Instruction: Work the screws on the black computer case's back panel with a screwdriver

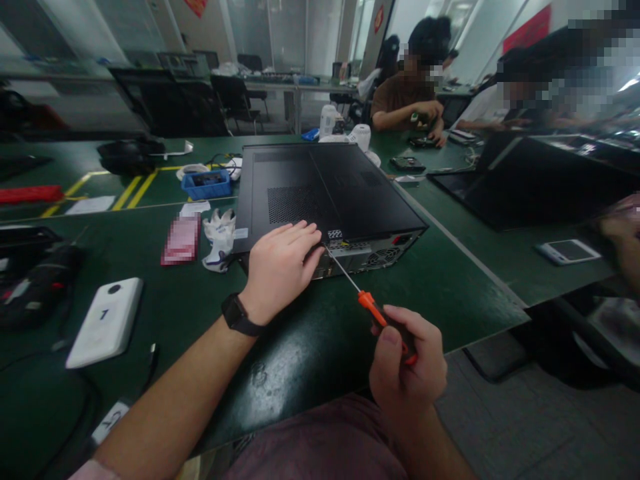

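Observation:
A black computer case [300,173] lies flat on the green table, its rear panel with a fan grille and power supply facing me. My left hand [285,260] rests palm down over the near edge of the case, fingers stretched out along the top. In my right hand [413,353] is a screwdriver [373,307] with an orange and black handle, the fingers wrapped round the grip. Its thin shaft slants up to the left, and the tip meets the case's rear edge beside my left fingers. Any screw there is too small to make out.
Left of the case lie a white glove [219,240], a pink packet [181,239] and a blue bin [206,185] of small parts. A white power bank [105,323] sits nearer me. Rightward are a laptop [540,180] and a phone [567,251]. A co-worker [410,93] sits across the table.

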`<move>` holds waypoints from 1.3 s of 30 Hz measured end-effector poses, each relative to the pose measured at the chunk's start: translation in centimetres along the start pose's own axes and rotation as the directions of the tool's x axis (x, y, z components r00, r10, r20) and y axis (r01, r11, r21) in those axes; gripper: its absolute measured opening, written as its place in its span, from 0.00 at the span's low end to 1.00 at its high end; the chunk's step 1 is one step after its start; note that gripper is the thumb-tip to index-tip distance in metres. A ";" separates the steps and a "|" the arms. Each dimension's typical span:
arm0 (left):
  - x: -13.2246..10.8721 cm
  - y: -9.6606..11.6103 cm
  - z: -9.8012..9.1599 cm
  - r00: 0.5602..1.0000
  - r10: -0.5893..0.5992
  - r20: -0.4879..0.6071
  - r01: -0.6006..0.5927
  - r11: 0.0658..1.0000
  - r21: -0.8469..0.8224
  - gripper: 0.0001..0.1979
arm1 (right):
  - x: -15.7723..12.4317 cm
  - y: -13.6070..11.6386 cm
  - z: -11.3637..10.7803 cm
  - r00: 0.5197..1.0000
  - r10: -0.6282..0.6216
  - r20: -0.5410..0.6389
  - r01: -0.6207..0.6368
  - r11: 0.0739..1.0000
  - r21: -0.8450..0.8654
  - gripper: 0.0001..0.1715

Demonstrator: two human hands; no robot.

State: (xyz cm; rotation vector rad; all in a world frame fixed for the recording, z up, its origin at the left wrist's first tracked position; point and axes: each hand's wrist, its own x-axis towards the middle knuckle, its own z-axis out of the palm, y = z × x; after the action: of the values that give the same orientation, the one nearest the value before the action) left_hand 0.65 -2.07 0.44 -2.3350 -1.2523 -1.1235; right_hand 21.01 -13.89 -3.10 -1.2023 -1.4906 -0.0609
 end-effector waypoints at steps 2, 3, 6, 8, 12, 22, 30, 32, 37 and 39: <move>0.0 0.0 0.0 1.000 -0.001 -0.001 0.001 1.000 0.000 0.10 | -0.3 0.2 0.0 0.999 0.046 -0.006 -0.046 0.999 -0.012 0.13; 0.0 0.0 0.0 1.000 -0.003 -0.001 0.003 1.000 0.000 0.10 | -0.5 0.3 0.0 0.998 0.063 -0.004 -0.063 0.998 -0.009 0.13; 0.0 0.0 0.0 1.000 -0.002 -0.003 0.002 1.000 -0.002 0.10 | -0.5 0.3 -0.2 0.998 0.053 0.018 -0.054 0.998 0.037 0.16; -0.1 0.0 0.0 1.000 -0.003 -0.005 0.003 1.000 -0.005 0.10 | -0.3 0.1 -0.2 0.999 0.005 0.039 -0.008 0.997 0.073 0.18; 0.0 0.0 0.0 1.000 -0.014 0.009 0.014 1.000 -0.010 0.10 | 0.3 -0.4 -0.1 0.998 -0.053 0.025 0.052 0.997 0.052 0.21; 0.0 0.1 -0.1 1.000 -0.002 0.001 0.002 1.000 0.002 0.10 | -0.6 0.4 0.0 0.998 0.052 -0.037 -0.053 0.998 -0.024 0.13; 0.0 0.1 -0.1 1.000 -0.011 0.004 0.011 1.000 -0.008 0.10 | 0.4 -0.4 -0.2 0.998 -0.053 0.039 0.049 0.992 0.113 0.21; 0.0 0.1 -0.1 1.000 -0.011 0.004 0.011 1.000 -0.007 0.10 | 0.5 -0.5 -0.2 0.998 -0.055 0.020 0.053 0.995 0.090 0.21; 0.0 0.1 0.0 1.000 -0.001 -0.011 0.001 1.000 -0.005 0.10 | -0.1 0.2 0.0 0.999 -0.021 -0.037 0.021 1.000 -0.013 0.16; 0.0 0.0 0.0 1.000 -0.001 -0.011 0.001 1.000 -0.007 0.10 | -0.3 0.5 0.0 0.999 0.011 -0.051 -0.012 1.000 -0.027 0.14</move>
State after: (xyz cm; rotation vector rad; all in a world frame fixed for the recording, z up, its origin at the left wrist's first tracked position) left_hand 0.67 -2.10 0.46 -2.3302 -1.2476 -1.1415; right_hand 21.24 -13.87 -3.63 -1.2228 -1.4426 -0.1038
